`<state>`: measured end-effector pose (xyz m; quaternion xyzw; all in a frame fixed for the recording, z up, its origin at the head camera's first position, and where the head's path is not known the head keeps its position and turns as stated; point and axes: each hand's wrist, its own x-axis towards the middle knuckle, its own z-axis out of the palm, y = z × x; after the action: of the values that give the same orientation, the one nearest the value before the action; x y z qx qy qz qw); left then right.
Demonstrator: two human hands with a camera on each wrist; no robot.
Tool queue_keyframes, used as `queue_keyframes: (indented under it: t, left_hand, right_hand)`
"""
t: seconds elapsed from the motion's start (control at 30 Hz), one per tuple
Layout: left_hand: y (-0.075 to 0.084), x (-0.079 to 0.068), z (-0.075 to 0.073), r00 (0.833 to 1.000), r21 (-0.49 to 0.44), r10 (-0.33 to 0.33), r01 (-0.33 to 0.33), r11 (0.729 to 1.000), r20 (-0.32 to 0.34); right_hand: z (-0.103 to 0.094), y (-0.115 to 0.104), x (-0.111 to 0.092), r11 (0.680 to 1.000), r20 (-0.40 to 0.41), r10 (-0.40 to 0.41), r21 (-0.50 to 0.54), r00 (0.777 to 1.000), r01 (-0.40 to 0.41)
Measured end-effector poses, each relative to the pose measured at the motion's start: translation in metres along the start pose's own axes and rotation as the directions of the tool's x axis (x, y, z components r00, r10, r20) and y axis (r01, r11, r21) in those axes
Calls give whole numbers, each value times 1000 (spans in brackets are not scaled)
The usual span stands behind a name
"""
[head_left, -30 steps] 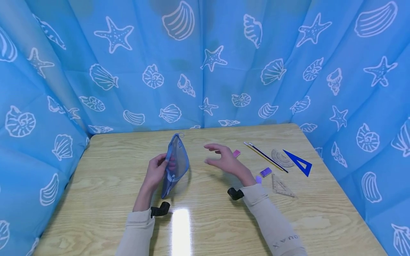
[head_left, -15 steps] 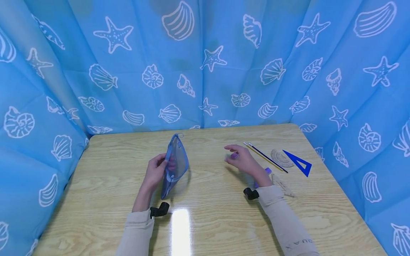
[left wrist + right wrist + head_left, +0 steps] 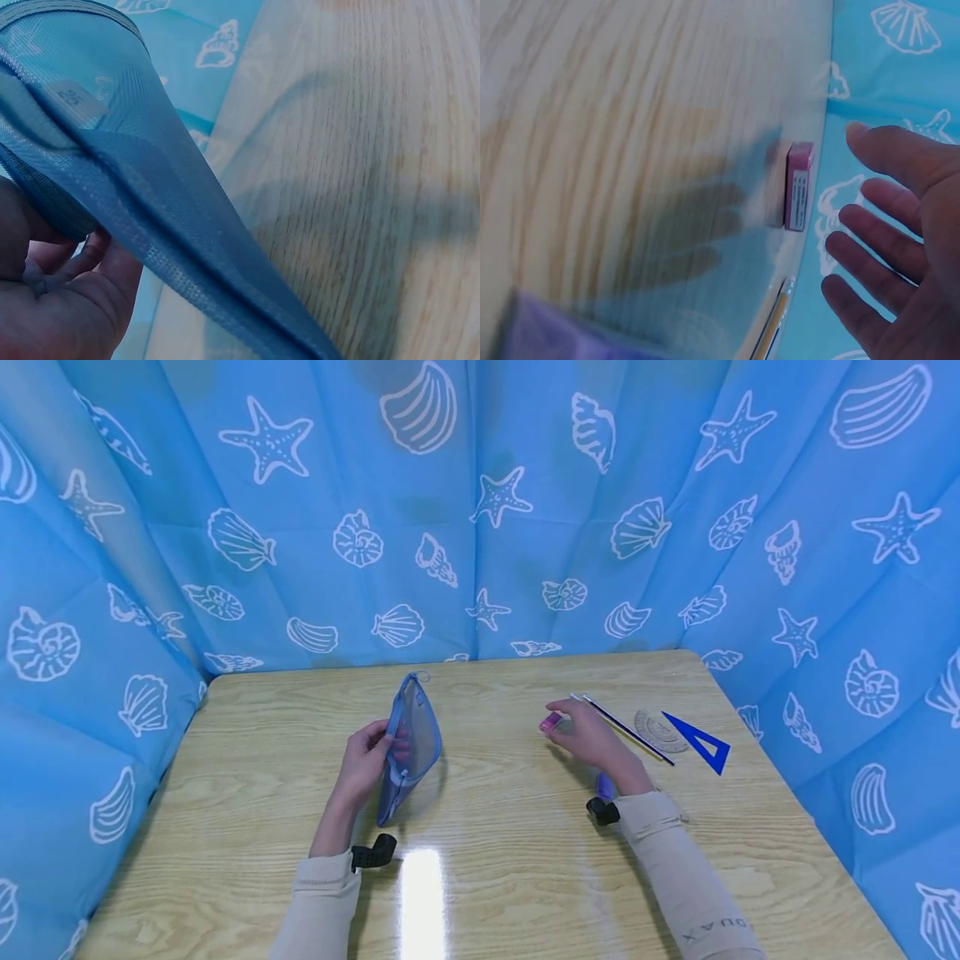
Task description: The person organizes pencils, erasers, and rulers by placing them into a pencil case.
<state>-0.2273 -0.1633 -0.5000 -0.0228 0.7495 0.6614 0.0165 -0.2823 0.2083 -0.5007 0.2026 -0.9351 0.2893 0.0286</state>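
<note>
My left hand (image 3: 366,760) grips one side of a blue mesh zip pouch (image 3: 422,735), tilted on edge with its mouth spread. In the left wrist view the mesh of the pouch (image 3: 187,195) fills the left half, fingers curled behind it. My right hand (image 3: 596,745) is over the table beside a pink eraser (image 3: 551,722), thumb and fingers apart. The right wrist view has the eraser (image 3: 799,187) on the table, with a gap between it and the spread fingers. A purple item (image 3: 605,787) lies partly under my right wrist.
Right of my hand lie two pencils (image 3: 633,732), a clear protractor (image 3: 660,732) and a blue set square (image 3: 699,743). A blue shell-patterned curtain (image 3: 555,543) hangs round the wooden table (image 3: 285,718). Light glares off the table near its front.
My right hand has moved right, from mid-table to the pink eraser. Its forearm now covers the clear set square and the purple eraser. My left hand and the pouch stay put.
</note>
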Motion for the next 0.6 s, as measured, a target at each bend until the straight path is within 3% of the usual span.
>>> queue_keyframes:
  t: [0.37, 0.6]
  left_hand:
    - [-1, 0, -2, 1000, -40, 3, -3, 999, 19]
    - [-4, 0, -2, 1000, -42, -4, 5, 999, 14]
  right_hand:
    - [0, 10, 6, 991, 66, 100, -99, 993, -94]
    - [3, 14, 10, 987, 75, 96, -138, 993, -85]
